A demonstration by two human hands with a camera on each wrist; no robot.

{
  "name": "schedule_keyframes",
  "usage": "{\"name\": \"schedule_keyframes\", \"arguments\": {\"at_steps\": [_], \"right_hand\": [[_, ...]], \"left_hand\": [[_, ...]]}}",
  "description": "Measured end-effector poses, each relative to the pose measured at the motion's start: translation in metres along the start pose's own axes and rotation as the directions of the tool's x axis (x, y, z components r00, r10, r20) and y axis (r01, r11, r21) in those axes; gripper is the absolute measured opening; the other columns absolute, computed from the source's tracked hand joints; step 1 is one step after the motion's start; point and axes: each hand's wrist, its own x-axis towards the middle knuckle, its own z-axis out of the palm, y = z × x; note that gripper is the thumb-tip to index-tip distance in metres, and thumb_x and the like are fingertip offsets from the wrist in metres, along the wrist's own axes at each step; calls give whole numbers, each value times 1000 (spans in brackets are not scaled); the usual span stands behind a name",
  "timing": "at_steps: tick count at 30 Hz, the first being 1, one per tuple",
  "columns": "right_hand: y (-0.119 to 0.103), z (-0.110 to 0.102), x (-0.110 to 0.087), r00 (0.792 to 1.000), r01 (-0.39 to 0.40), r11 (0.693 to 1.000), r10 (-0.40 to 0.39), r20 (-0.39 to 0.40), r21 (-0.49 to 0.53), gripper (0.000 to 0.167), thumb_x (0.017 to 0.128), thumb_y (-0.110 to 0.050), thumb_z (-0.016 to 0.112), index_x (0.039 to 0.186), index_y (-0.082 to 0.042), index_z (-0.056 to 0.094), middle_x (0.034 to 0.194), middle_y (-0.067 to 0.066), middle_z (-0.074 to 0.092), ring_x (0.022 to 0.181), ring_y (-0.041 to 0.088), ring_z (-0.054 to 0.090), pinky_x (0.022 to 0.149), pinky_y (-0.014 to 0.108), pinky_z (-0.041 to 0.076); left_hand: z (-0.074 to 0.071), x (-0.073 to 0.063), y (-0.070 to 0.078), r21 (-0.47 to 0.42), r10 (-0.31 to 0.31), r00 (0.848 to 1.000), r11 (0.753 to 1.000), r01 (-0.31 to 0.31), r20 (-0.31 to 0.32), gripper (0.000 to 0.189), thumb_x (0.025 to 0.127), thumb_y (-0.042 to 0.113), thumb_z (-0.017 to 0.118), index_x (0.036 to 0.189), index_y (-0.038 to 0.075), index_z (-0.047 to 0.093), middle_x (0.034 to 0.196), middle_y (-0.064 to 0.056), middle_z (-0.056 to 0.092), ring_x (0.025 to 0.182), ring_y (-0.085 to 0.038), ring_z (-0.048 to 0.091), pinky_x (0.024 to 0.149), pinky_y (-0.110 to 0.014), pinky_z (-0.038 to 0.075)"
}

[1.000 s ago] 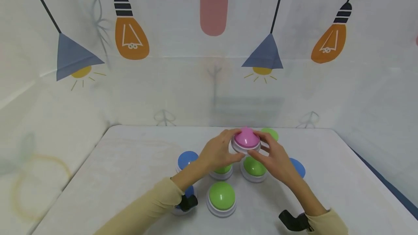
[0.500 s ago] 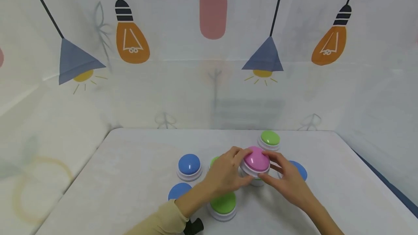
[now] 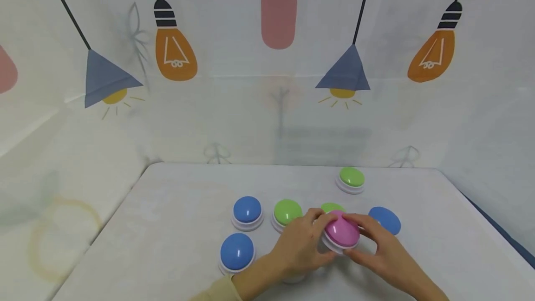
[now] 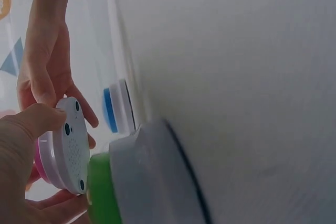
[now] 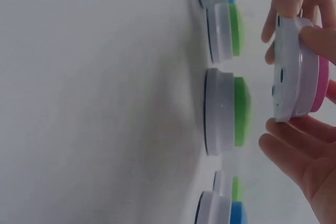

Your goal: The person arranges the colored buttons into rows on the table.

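Both hands hold a pink dome push button (image 3: 342, 231) with a white base, raised above the table. My left hand (image 3: 302, 247) grips its left side and my right hand (image 3: 386, 252) its right side, fingertips at the rim. In the left wrist view the base's white underside (image 4: 73, 148) shows, with dark round spots and a patch of small holes. Below and behind the hands are green push buttons (image 3: 287, 212), one (image 3: 332, 207) partly covered by the pink one. Another button's white base (image 3: 294, 279) peeks out beneath the left hand, its top hidden.
Two blue push buttons (image 3: 246, 210) stand to the left, the nearer one (image 3: 237, 252) beside the left forearm. Another blue button (image 3: 385, 220) lies behind the right hand, and a green one (image 3: 351, 178) near the white table's (image 3: 179, 222) back edge. A printed curtain (image 3: 234, 120) hangs behind.
Both hands have brought the pink button toward the body and slightly right, lower in the head view. The green buttons behind have come into fuller view, while the nearest green one is now covered.
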Motion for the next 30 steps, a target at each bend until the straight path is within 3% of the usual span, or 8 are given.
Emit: {"name": "schedule_keyframes", "arguments": {"at_steps": [6, 9, 14, 20, 30], "right_hand": [[-1, -3, -8, 995, -59, 998, 60, 78, -22, 67, 79, -27, 84, 138, -24, 51, 129, -8, 57, 112, -1, 56, 85, 25, 56], [-2, -3, -8, 983, -112, 993, 114, 147, -25, 65, 80, -35, 82, 136, -26, 51, 129, -9, 58, 111, 0, 57, 85, 24, 55], [-3, -5, -7, 937, -189, 980, 198, 287, -56, 64, 80, -47, 80, 134, -27, 51, 127, -9, 58, 109, 4, 58, 87, 20, 53], [-4, -8, -7, 873, -281, 958, 280, 398, -56, 67, 79, -47, 80, 133, -20, 50, 125, -5, 58, 105, 5, 59, 85, 18, 52], [-5, -7, -8, 833, -318, 937, 349, 430, -145, 70, 76, -53, 80, 133, -25, 50, 125, -10, 57, 108, 7, 57, 89, 24, 54]], "left_hand": [[8, -7, 6, 28, 20, 999, 999, -19, -48, 76, 73, 50, 84, 135, 19, 54, 114, -1, 61, 85, -7, 64, 76, -16, 52], [10, -10, 8, 41, 28, 999, 999, -26, -38, 75, 72, 52, 84, 133, 19, 55, 112, 1, 61, 87, -5, 63, 78, -15, 51], [11, -14, 12, 36, -2, 998, 999, 0, 57, 74, 74, 53, 82, 134, 22, 53, 113, 4, 60, 92, -4, 61, 77, -15, 51], [12, -17, 16, 26, -36, 981, 999, 32, 191, 75, 75, 54, 80, 137, 24, 48, 117, 6, 58, 93, -2, 60, 74, -14, 50], [12, -17, 17, 53, 8, 964, 998, -23, 264, 70, 81, 46, 77, 139, 20, 47, 128, 8, 60, 111, -5, 60, 96, -21, 48]]}}
